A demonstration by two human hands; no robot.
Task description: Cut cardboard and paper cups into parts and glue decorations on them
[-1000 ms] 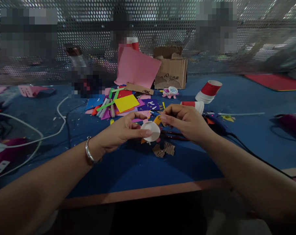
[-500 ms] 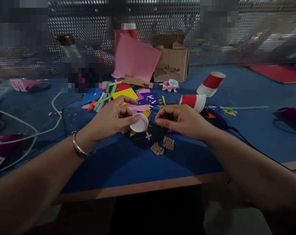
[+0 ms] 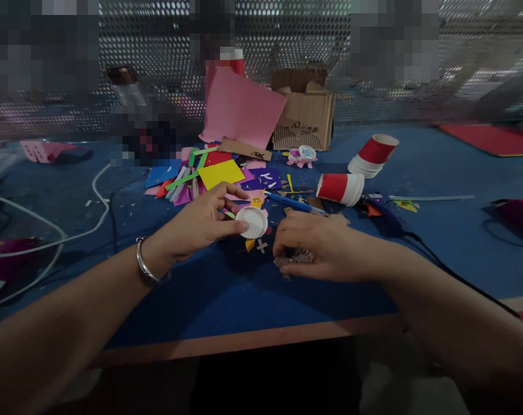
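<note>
My left hand (image 3: 209, 216) pinches the rim of a small white paper-cup base (image 3: 253, 223) between thumb and fingers. A yellow paper head (image 3: 256, 202) with a drawn face sticks up from its far side, and a pink paper bit shows at its right. My right hand (image 3: 322, 245) rests low over the table, its fingers curled around corrugated cardboard scraps (image 3: 281, 263); the fingers partly hide them. A white paper cross (image 3: 262, 246) and an orange paper scrap (image 3: 249, 246) lie between the hands. Beyond the right hand is a blue pen (image 3: 294, 202).
Coloured paper (image 3: 222, 173) is heaped behind my left hand. Two red-and-white paper cups (image 3: 339, 189) and a blue glue gun (image 3: 385, 214) with a cord lie to the right. A finished paper turtle (image 3: 302, 155) stands before a cardboard box (image 3: 304, 118). White cable (image 3: 93, 184) loops at left.
My right hand has moved down and towards me, from beside the cup base onto the cardboard scraps. The left hand has shifted slightly right and down with the cup base, uncovering more of its yellow head.
</note>
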